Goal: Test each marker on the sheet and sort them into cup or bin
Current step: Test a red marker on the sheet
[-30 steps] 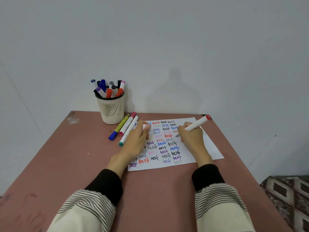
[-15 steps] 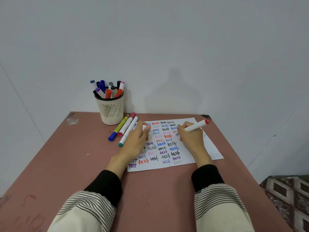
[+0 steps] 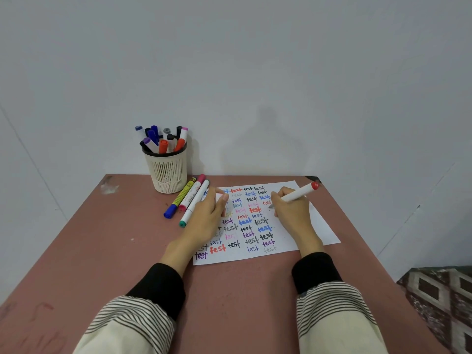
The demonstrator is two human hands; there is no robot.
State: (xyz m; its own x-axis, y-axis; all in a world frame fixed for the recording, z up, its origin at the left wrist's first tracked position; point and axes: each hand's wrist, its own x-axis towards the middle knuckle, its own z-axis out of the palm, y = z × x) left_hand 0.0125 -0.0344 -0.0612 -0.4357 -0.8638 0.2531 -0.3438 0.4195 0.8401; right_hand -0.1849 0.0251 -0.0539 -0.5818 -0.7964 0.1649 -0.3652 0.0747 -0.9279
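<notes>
The marker with the red end [image 3: 298,193] is in the right hand [image 3: 293,213], pinched between thumb and curled fingers in a writing grip. Its tip touches the sheet [image 3: 319,226] near the upper right of the written block, at about one o'clock from the sheet's middle, beside a small red "test" that looks freshly made or half made; which, I cannot tell. This marker's trial seems to be in hand, and its sorting is not yet done.

The sheet lies on the pink table [image 3: 115,251] and carries many rows of "test" in black, blue, red, purple and pink, some bold and some faint, so a good many markers appear to have been tried already.

The left hand [image 3: 208,221] rests on the sheet's left part, at nine o'clock from the marker tip, fingers loosely curled. They may hold a small pale thing, perhaps a cap, but this is not clear.

At ten o'clock from the sheet lie three markers [image 3: 187,200] side by side, probably awaiting their test. Behind them, at eleven o'clock, the cup [image 3: 168,175] stands full of markers, likely those sorted as good. No bin is in view.
</notes>
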